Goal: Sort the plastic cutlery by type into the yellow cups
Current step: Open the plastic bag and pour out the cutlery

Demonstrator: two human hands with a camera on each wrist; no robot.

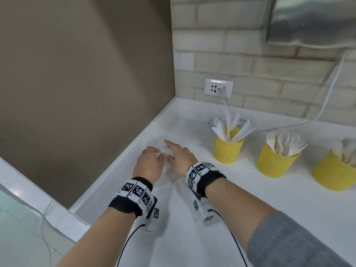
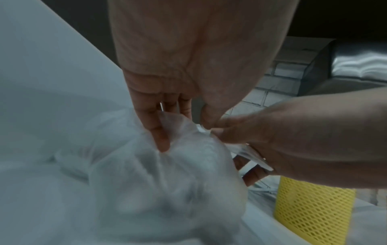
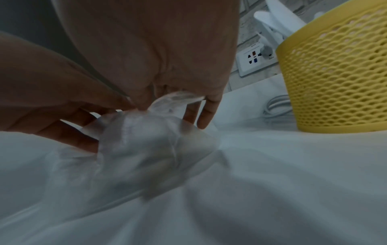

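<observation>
A crumpled clear plastic bag (image 2: 167, 169) lies on the white counter (image 1: 221, 209), left of three yellow mesh cups. My left hand (image 1: 158, 153) and right hand (image 1: 169, 151) meet over it. In the left wrist view, the left hand (image 2: 184, 132) pinches the film between thumb and fingers. The right hand (image 3: 171, 112) pinches the same bag (image 3: 150, 137) at its top. Whether the bag holds anything I cannot tell. The near cup (image 1: 229, 151) holds white knives (image 1: 236, 128), the middle cup (image 1: 275, 162) forks (image 1: 287, 143), the far-right cup (image 1: 333, 176) spoons (image 1: 346, 149).
A brown wall (image 1: 86, 74) borders the counter on the left, and the counter's corner drops off at the lower left. A socket (image 1: 218, 88) with a plugged white cable (image 1: 327, 93) sits on the brick back wall. A steel hood (image 1: 312, 18) hangs at the top right.
</observation>
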